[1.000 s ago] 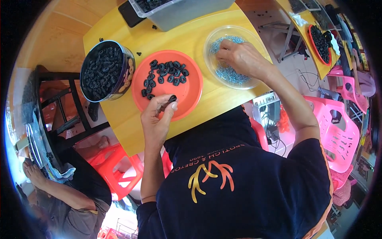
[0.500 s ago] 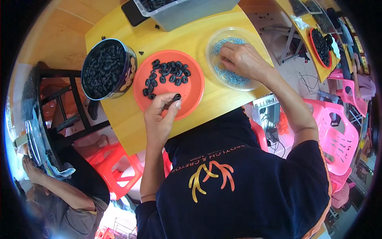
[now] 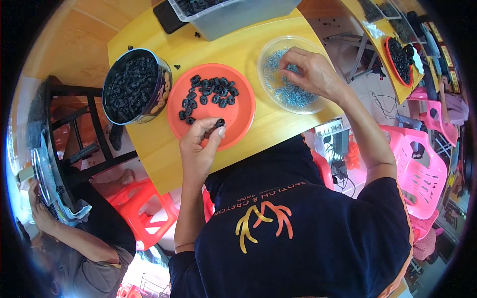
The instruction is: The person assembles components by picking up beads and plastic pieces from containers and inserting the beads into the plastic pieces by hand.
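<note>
Over the front of an orange-red plate (image 3: pixel 241 119), my left hand (image 3: pixel 198 144) pinches a small oval black plastic part (image 3: pixel 220 122) between thumb and forefinger. Several similar black parts (image 3: pixel 216 89) lie on that plate. To the right, my right hand (image 3: pixel 318 74) hovers over or in a round clear tub (image 3: pixel 266 92) of tiny blue-silver metallic pieces (image 3: pixel 293 94). Its fingers are curved, with a gap between thumb and forefinger, and nothing in them can be made out.
A round tin (image 3: pixel 164 84) full of black parts stands left of the plate. At the back of the yellow table (image 3: pixel 233 49) are a clear plastic bin (image 3: pixel 233 20) and a dark phone-like object (image 3: pixel 168 17). Pink chairs (image 3: pixel 422 169) stand right; another person's arm (image 3: pixel 84 241) is at lower left.
My right hand has shifted slightly right within the tub, and its thumb and forefinger have spread. My left hand keeps its hold on the black part. The neighbour's hand has moved.
</note>
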Demonstrator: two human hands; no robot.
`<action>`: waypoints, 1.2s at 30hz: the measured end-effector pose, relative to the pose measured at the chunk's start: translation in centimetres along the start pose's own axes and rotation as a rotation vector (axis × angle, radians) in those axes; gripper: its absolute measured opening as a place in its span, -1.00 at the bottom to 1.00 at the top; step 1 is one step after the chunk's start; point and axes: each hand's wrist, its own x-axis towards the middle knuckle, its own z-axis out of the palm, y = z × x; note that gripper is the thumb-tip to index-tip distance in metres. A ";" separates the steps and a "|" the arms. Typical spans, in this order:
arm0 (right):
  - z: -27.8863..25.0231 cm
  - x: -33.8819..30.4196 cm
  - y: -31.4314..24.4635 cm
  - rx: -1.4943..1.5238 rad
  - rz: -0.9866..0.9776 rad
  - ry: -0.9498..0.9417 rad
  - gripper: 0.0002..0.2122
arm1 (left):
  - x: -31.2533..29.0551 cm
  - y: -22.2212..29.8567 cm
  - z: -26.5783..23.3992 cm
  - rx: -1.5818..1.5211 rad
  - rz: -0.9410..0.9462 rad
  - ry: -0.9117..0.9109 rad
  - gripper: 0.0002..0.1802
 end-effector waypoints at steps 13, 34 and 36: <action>2.7 -0.1 -1.8 -0.281 0.046 -0.093 -0.86 | 0.0 -0.1 0.0 0.000 -0.017 -0.034 -0.79; -0.2 -0.2 -2.9 0.435 0.292 -0.015 -0.91 | 1.5 1.1 3.1 -0.101 0.062 -0.093 -0.83; -0.3 -0.2 -4.0 0.533 0.298 0.032 -0.91 | 2.0 1.5 4.1 -0.106 0.087 -0.115 -0.83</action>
